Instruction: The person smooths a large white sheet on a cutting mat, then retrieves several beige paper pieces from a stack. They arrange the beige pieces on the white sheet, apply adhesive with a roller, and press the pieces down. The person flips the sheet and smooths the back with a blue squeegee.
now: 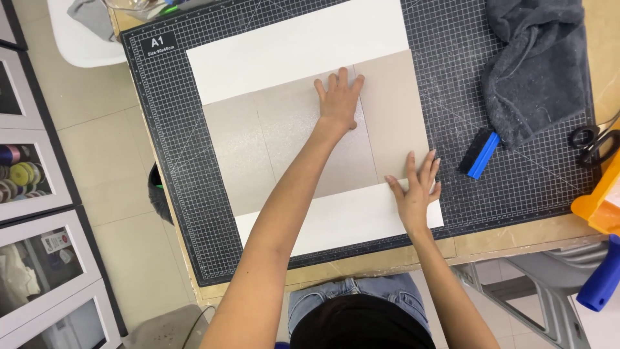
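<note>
My left hand (338, 98) lies flat and open, fingers spread, pressing down on the grey-beige rectangular cardboard panels (284, 139), at the seam between the middle panel and the one to its right. It grasps nothing. My right hand (415, 189) is also flat and open, palm down near the lower right corner of the cardboard, its fingers on the grey board and its heel on the large white sheet of paper (303, 45) that lies beneath. It holds nothing either.

The cardboard sits across the middle of the white sheet, which shows as a band above it and another below. Both rest on a black gridded cutting mat (187, 213) that covers most of the wooden table (516, 236).

To the right on the mat lies a crumpled dark grey cloth (539, 61), with a blue-handled scraper (480, 154) touching its lower edge. Black scissors (591, 143) lie at the mat's right edge.
</note>
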